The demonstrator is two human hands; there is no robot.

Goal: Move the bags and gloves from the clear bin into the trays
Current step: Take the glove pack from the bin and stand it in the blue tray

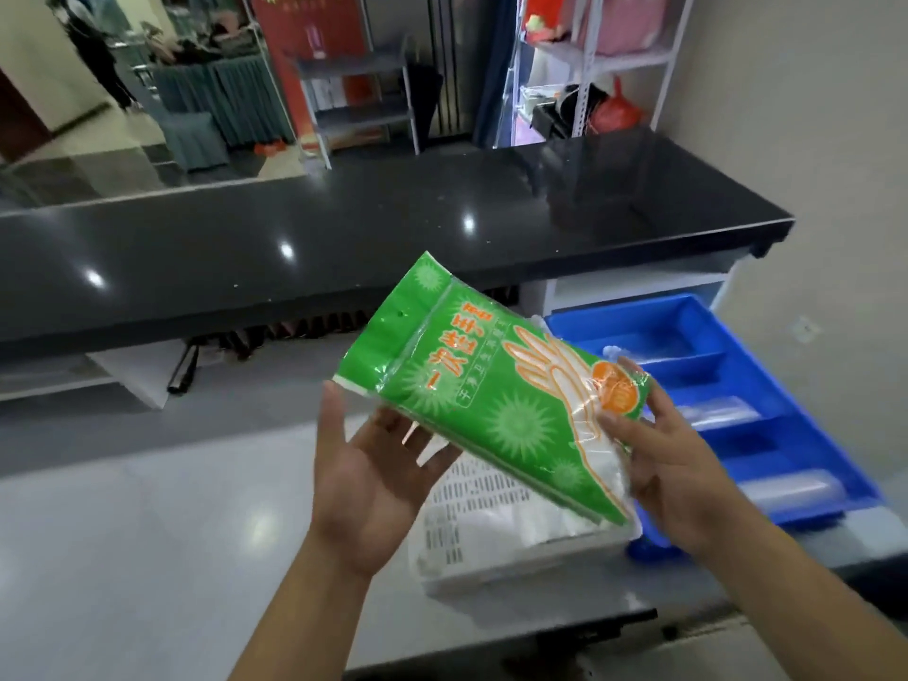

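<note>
A green pack of disposable gloves (496, 400) with orange print hangs tilted in the air above the counter. My right hand (673, 464) grips its lower right end, thumb on the front. My left hand (378, 464) is palm up under the pack's left edge, fingers spread and touching its underside. Below the pack stands a white slotted basket (471, 513) with white bags inside. To the right lies a blue divided tray (707, 351); clear plastic rolls (791, 489) rest in its compartments. The clear bin is not in view.
A black glossy countertop (344, 238) runs across the back, above a lower grey-white work surface (147, 533). Shelving with red and pink bags (614, 105) stands at the far right. A person stands far off at the top left.
</note>
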